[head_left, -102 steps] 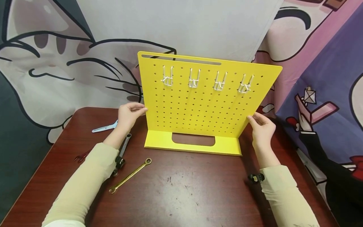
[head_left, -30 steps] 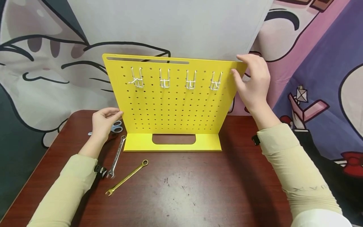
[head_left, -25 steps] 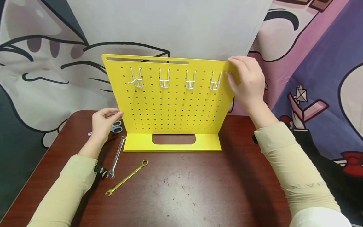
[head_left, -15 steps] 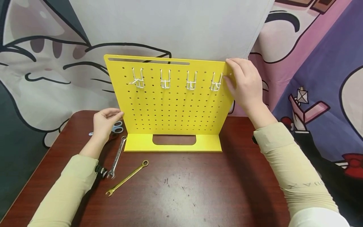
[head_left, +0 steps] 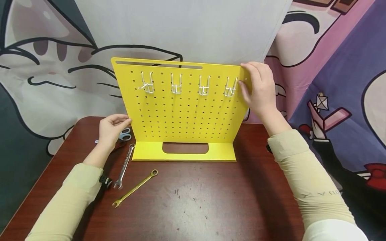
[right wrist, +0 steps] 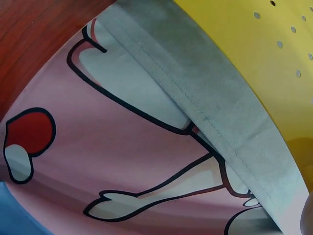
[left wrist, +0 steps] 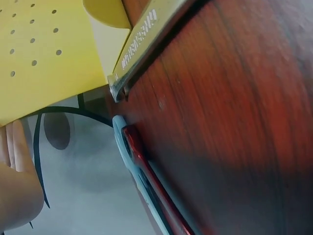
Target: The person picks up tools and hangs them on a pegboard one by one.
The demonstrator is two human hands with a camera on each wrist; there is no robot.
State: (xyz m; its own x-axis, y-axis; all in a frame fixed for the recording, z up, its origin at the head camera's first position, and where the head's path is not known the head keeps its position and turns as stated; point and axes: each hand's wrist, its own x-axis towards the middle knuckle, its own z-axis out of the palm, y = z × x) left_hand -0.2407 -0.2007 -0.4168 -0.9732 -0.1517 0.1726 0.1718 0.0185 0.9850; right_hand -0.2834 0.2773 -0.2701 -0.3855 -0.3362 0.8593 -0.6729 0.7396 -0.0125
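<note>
1. Hold the yellow pegboard (head_left: 187, 110) upright on the desk (head_left: 217, 201), beyond the gold wrench (head_left: 135, 188).
2. With left hand (head_left: 111, 130) pinched on side edge and right hand (head_left: 260, 87) clasped on upper corner, press gently.
3. Balance both sides, without shaking wire hooks (head_left: 176, 86).

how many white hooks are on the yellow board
4, in a row near the top of the board: left hook, two middle hooks, and right hook, nearest the right hand.
</note>
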